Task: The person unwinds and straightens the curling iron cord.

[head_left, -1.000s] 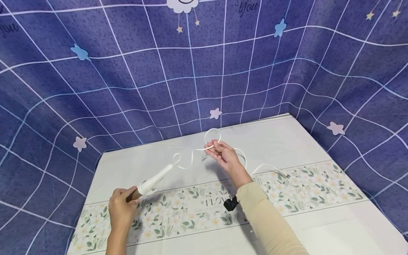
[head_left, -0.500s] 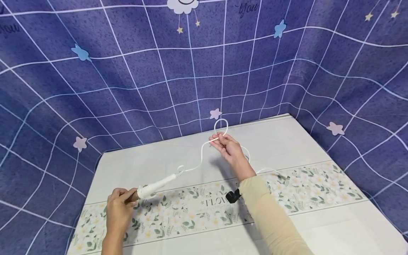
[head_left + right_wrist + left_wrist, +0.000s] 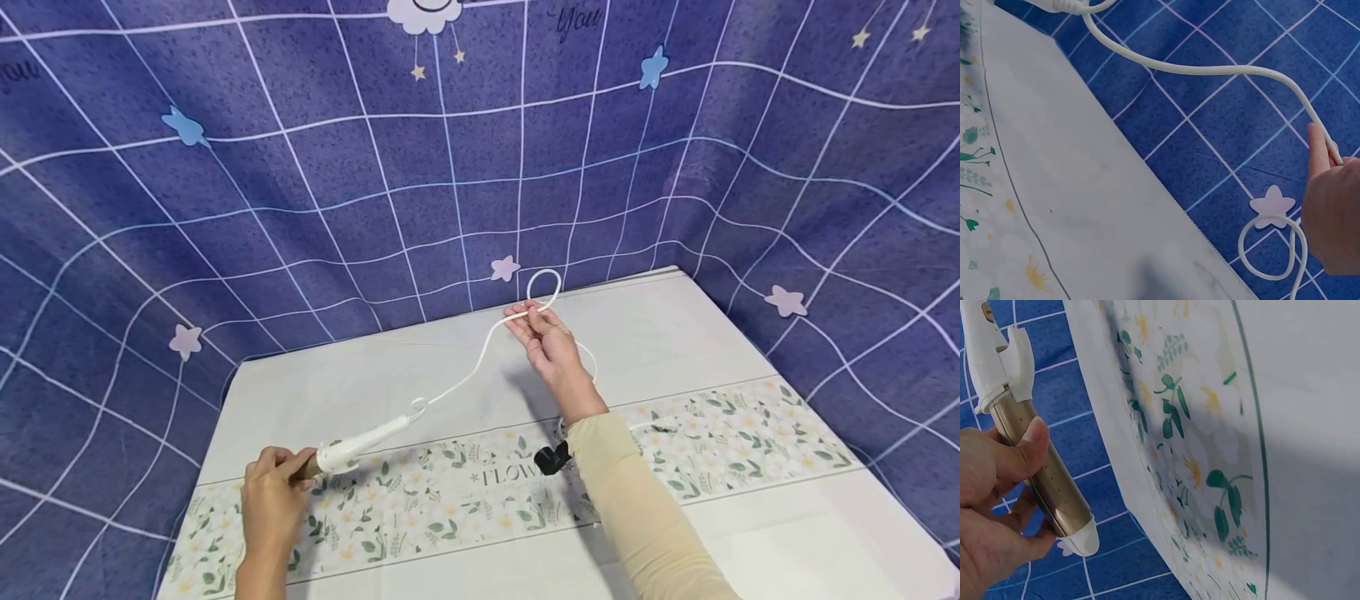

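Observation:
A curling iron with a white handle and a gold barrel slants up and away from my left hand. Thumb and fingers of that hand grip the barrel near its white tip, as the left wrist view shows. From the handle's far end a white cord runs rightward to my right hand, which pinches it between thumb and fingers. Past the fingers the cord makes a loop. In the right wrist view, the stretch of cord between handle and hand curves with some slack.
Below lies a white tablecloth with a flowered band. A blue gridded curtain with stars stands behind the table and at both sides. Some cord rests on the band, right of the sleeve. A black piece sits at the right wrist.
My right hand has moved up and rightward with the cord, drawing out the stretch from the handle; the small loop at the handle has shrunk. My left hand has shifted slightly left with the curling iron.

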Tool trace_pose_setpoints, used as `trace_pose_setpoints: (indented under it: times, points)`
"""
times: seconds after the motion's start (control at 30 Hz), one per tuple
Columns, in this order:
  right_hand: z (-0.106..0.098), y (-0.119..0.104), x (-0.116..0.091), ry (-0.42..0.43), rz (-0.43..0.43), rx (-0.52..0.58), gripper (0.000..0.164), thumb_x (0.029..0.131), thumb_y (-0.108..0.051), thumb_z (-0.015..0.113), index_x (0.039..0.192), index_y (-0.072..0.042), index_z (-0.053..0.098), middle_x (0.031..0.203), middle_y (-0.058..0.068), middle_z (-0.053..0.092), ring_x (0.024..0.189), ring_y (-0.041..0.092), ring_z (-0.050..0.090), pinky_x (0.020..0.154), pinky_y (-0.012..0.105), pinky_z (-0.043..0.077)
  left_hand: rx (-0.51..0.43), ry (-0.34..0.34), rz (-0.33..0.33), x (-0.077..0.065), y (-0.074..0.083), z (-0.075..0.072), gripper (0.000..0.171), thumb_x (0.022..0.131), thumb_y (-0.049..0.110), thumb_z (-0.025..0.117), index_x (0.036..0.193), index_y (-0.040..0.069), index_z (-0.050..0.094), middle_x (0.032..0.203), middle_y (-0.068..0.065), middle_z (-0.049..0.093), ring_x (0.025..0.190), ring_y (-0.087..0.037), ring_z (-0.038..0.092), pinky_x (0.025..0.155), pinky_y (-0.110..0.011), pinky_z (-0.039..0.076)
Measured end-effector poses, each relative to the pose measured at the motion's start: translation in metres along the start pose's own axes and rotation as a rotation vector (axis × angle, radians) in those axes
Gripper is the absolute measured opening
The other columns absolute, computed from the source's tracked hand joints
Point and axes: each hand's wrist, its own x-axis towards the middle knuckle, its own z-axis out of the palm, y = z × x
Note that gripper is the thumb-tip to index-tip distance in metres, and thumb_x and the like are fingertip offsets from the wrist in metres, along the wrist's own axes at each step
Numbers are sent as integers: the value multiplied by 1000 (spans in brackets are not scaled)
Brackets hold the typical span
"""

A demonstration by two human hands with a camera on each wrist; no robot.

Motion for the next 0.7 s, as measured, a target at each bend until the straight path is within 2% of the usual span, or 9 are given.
trace_pose_setpoints:
  times: [0.1, 0.13, 0.23, 0.33, 0.37, 0.47, 0.6, 0.7]
  points:
    - [-1, 0, -1, -39, -39, 9, 22, 100, -4, 40, 118, 7, 47, 106, 21, 61, 124, 40, 50, 101, 44, 42, 5, 5, -4, -1, -2, 0, 49, 59, -16, 80, 103, 5, 74, 97, -11, 59, 89, -33, 50, 87, -51, 38]
    - [-9, 2, 5, -82, -44, 43, 19, 99, -4, 43, 114, 6, 50, 106, 22, 61, 122, 41, 52, 100, 45, 44, 8, 5, -9, -1, -2, 0, 50, 58, -16, 80, 103, 5, 74, 97, -11, 59, 90, -33, 50, 88, -51, 37]
    - [-8, -1, 4, -101, -59, 50, 14, 98, -6, 45, 107, 3, 52, 105, 21, 60, 118, 39, 56, 98, 44, 46, 20, 1, -19, -1, -4, 1, 50, 58, -16, 79, 103, 5, 74, 99, -12, 60, 92, -33, 50, 90, -51, 37]
    - [-7, -5, 6, -64, -53, 75, 16, 99, -5, 43, 110, 4, 50, 106, 22, 59, 124, 41, 50, 100, 44, 44, 26, -2, -17, -1, -7, 2, 51, 58, -16, 80, 103, 6, 74, 99, -11, 59, 92, -32, 50, 90, -49, 37]
    - [0, -9, 1, -15, -56, 54, 17, 100, -5, 40, 111, 3, 49, 106, 21, 58, 127, 41, 46, 101, 43, 43, 30, 1, -12, -2, -9, 2, 50, 58, -16, 80, 103, 6, 74, 99, -11, 59, 92, -32, 50, 89, -49, 38]
    - [1, -14, 5, 31, -37, 78, 20, 101, -6, 36, 115, 3, 46, 108, 21, 57, 134, 40, 37, 104, 43, 39, 36, 17, 3, -3, -15, 2, 50, 56, -16, 80, 101, 6, 75, 97, -11, 59, 89, -32, 50, 84, -50, 39]
    - [1, -20, 4, 48, -19, 64, 18, 101, -7, 36, 113, 1, 47, 109, 20, 57, 136, 37, 37, 104, 41, 39, 46, 34, -20, -6, -22, 1, 50, 57, -15, 80, 102, 4, 74, 96, -14, 59, 86, -35, 50, 78, -53, 40]
    - [-1, -21, 1, 62, -11, 24, 23, 101, -8, 37, 121, 2, 44, 111, 18, 57, 131, 36, 44, 102, 41, 41, 61, 23, -74, -7, -23, 0, 48, 60, -14, 79, 104, 2, 72, 98, -18, 58, 88, -39, 51, 79, -56, 40]
